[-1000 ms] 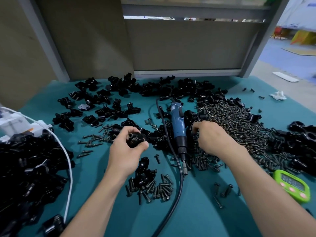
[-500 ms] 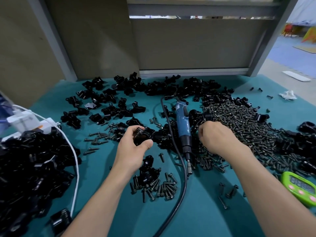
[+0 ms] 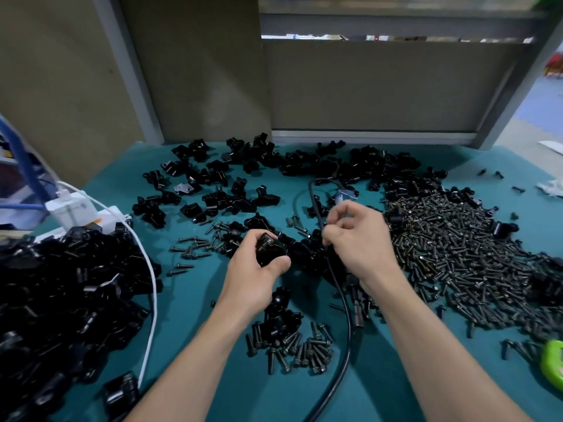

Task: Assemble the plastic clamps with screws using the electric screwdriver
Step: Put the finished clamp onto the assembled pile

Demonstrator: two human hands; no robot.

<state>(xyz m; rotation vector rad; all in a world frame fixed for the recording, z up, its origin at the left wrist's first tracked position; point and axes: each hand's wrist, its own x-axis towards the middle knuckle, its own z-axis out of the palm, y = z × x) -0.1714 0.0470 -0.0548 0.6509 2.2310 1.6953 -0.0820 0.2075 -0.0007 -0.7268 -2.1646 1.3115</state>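
My left hand (image 3: pixel 256 278) grips a black plastic clamp (image 3: pixel 271 246) just above the teal table. My right hand (image 3: pixel 362 242) hovers close to the clamp's right, its thumb and fingertips pinched on what looks like a small screw, mostly hidden by the fingers. The blue electric screwdriver (image 3: pixel 343 197) lies flat on the table under my right hand; only its blue rear end and black nose show. A big heap of dark screws (image 3: pixel 457 248) spreads out to the right.
A large pile of black clamps (image 3: pixel 61 287) fills the left side, and loose clamp parts (image 3: pixel 243 178) lie across the back. A small screw cluster (image 3: pixel 304 348) sits near me. The screwdriver's black cord (image 3: pixel 341 360) runs towards me. White charger (image 3: pixel 73 208), green timer (image 3: pixel 553 363).
My right hand has lifted off the screw heap and moved left towards the clamp, fingers pinched. My left hand keeps its hold on the clamp. The camera has tilted slightly.
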